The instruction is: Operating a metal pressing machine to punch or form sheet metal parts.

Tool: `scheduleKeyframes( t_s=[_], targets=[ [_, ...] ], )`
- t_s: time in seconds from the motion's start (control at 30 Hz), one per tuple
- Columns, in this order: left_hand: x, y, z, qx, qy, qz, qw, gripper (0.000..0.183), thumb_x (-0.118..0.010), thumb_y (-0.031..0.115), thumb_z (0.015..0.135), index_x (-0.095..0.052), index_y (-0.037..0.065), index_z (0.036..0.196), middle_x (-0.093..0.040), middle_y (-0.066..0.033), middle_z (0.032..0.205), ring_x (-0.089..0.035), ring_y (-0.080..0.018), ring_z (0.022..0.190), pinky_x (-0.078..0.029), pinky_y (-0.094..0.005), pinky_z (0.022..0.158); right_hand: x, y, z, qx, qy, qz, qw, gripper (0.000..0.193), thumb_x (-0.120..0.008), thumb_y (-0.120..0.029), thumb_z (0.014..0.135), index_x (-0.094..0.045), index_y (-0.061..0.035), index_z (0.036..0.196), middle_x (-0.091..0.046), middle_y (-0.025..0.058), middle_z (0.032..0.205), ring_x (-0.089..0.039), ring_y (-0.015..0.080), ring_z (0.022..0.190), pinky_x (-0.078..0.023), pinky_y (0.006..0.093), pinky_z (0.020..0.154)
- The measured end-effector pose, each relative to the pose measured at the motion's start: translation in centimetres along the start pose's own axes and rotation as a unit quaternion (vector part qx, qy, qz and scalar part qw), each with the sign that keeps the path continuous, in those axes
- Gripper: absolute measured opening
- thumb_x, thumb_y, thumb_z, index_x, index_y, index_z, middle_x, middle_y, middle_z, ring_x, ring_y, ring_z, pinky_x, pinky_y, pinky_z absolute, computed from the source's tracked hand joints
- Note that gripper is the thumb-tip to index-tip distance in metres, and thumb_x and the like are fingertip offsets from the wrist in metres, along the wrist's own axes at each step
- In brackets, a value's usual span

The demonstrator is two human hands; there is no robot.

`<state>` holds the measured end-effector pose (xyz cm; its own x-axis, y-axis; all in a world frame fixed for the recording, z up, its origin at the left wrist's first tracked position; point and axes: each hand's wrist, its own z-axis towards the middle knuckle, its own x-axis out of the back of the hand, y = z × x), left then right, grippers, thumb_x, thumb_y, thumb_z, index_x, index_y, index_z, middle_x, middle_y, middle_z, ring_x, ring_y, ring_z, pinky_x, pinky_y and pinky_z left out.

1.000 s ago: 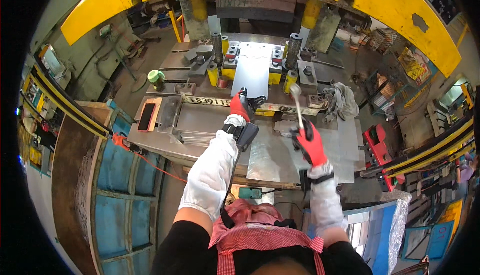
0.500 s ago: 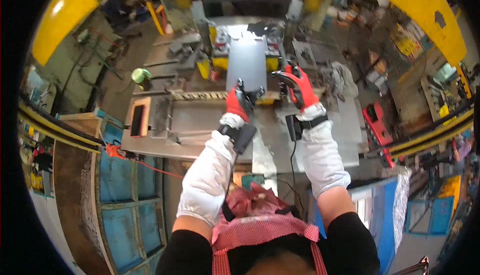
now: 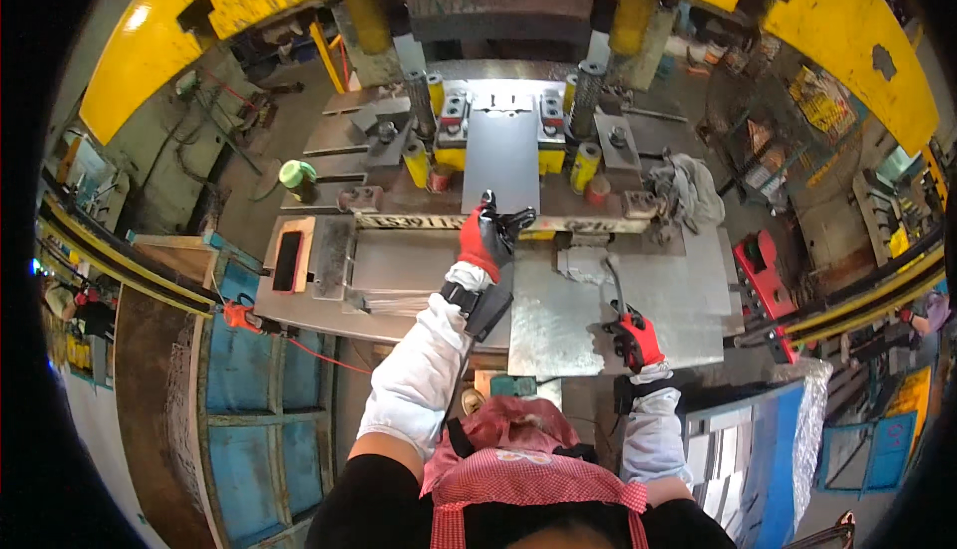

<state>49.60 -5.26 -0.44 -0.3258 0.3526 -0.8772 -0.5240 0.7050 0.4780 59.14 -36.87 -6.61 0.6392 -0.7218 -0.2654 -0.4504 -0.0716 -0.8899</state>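
Note:
My left hand (image 3: 484, 238), in a red and black glove, reaches forward to the near edge of a flat grey metal sheet (image 3: 501, 155) lying in the press die. Its fingers are curled there; whether they grip the sheet I cannot tell. My right hand (image 3: 635, 338), gloved the same way, is closed on a thin metal rod (image 3: 612, 280) that points away from me over a larger grey sheet (image 3: 558, 325) on the work table. The right hand is low, near the table's front edge.
A yellow press frame (image 3: 179, 40) arches overhead. Yellow and red blocks and springs (image 3: 584, 162) flank the die. A crumpled rag (image 3: 686, 190) lies at the right, a green roll (image 3: 296, 175) at the left, a red box (image 3: 760, 270) beside the table. Blue panels (image 3: 239, 379) stand lower left.
My right hand first rose to the die beside my left hand, then came back down to the table's front edge with the rod. My left hand stayed at the sheet's edge.

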Motion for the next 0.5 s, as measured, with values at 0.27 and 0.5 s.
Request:
scheduleKeyframes(
  t_s=[0.27, 0.5],
  targets=[
    [0.7, -0.2, 9.2, 0.038, 0.171, 0.003, 0.985, 0.032, -0.052, 0.034, 0.087, -0.057, 0.003, 0.083, -0.062, -0.0135, 0.072, -0.060, -0.0256, 0.052, -0.046, -0.0357, 0.043, 0.2, 0.9, -3.4, 0.025, 0.051, 0.007, 0.998, 0.045, -0.054, -0.014, 0.083, -0.042, -0.0120, 0.127, -0.062, 0.0090, 0.074, -0.044, 0.0104, 0.041, -0.038, 0.0249, 0.037],
    [9.8, -0.4, 14.8, -0.134, 0.160, 0.209, 0.955, 0.031, -0.056, 0.029, 0.085, -0.058, 0.000, 0.096, -0.063, -0.0101, 0.074, -0.063, -0.0241, 0.070, -0.049, -0.0354, 0.060, 1.1, 2.7, -5.8, 0.039, 0.051, 0.018, 0.998, 0.046, -0.051, -0.011, 0.084, -0.039, -0.0080, 0.129, -0.062, 0.0109, 0.077, -0.046, 0.0107, 0.042, -0.039, 0.0253, 0.038]
  ],
)
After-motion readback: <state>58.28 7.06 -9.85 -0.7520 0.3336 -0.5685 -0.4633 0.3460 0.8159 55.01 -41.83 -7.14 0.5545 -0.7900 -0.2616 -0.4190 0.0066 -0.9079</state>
